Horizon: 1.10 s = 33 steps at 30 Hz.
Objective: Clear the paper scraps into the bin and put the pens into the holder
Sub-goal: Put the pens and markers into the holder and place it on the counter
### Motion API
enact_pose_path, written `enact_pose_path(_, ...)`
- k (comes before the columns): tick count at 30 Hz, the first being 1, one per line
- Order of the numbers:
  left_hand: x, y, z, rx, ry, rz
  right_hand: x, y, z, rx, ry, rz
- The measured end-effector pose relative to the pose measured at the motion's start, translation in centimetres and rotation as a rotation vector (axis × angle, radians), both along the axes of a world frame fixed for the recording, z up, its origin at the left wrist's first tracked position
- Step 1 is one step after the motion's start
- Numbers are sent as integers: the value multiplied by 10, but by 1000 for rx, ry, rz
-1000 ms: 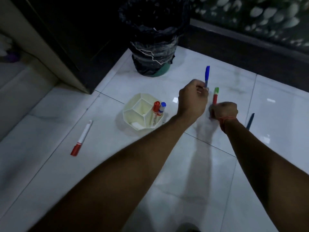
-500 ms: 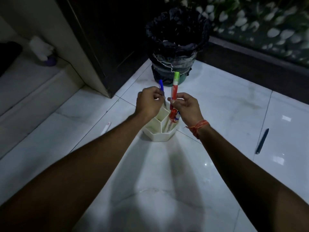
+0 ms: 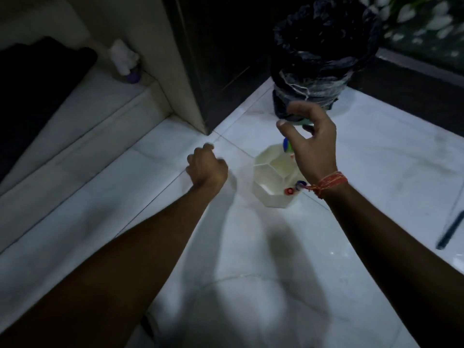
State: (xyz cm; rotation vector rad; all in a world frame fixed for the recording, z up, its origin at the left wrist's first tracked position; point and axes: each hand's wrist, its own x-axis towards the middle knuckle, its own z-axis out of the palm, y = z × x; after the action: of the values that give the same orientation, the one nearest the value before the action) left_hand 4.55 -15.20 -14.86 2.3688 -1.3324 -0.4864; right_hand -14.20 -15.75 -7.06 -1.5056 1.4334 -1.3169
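The white faceted pen holder (image 3: 272, 197) stands on the pale floor tiles. Blue and green pen caps (image 3: 287, 146) stick out of its far side; red and blue caps (image 3: 293, 188) show at its near right. My right hand (image 3: 312, 144) hovers above the holder with its fingers spread and nothing in them. To the left of the holder, my left hand (image 3: 207, 167) is low over the floor with curled fingers, and whatever lies under it is hidden. A dark pen (image 3: 450, 231) lies on the tiles at the far right. The bin (image 3: 324, 54), lined with a black bag, stands behind the holder.
A wall corner with a dark door edge (image 3: 190, 71) juts in behind my left hand. Left of it a raised step (image 3: 75, 136) runs along the floor, with a small white and purple object (image 3: 126, 62) on it. A dark skirting (image 3: 414, 91) borders the far right.
Both hands held pens over the holder; now those pens stand in it. My right hand has opened above it and my left hand has swung left down toward the floor.
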Motion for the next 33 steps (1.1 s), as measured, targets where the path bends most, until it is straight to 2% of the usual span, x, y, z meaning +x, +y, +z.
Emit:
enact_pose_path(1,11,10,-9,131,-102,12,12,0,2,-17,19,27)
enact_pose_path(3,27,30,-23,288,-169,10,32,1,3,-28,44,77)
enact_pose_path(7,43,59,-45,269,-269,-137,55,6,1,-51,12,95)
enact_pose_path(10,33,57,-28,93,-16,-5,55,7,2,-94,-11,85)
enact_pose_path(12,12,47,-1,-166,157,61,47,4,5,-111,-68,47)
enact_pose_path(14,-18,34,36,-425,287,-22,31,-1,9,-127,-151,-19)
enact_pose_path(16,-54,20,70,-544,412,-195,9,-4,12,-133,-212,-108)
enact_pose_path(18,-95,6,90,-479,448,-371,-19,-2,11,-133,-232,-224)
enact_pose_path(20,-142,-2,97,-326,441,-494,-53,7,3,-122,-196,-337)
enact_pose_path(23,-207,5,87,-81,420,-595,-108,28,-17,-44,-121,-511)
enact_pose_path(26,-256,25,66,108,501,-657,-166,51,-39,85,-28,-705)
enact_pose_path(29,-288,46,42,218,534,-705,-218,73,-67,270,276,-811)
enact_pose_path(31,-301,59,26,289,555,-742,-244,86,-90,447,555,-772)
enact_pose_path(33,-307,68,13,342,586,-762,-261,97,-110,642,701,-722)
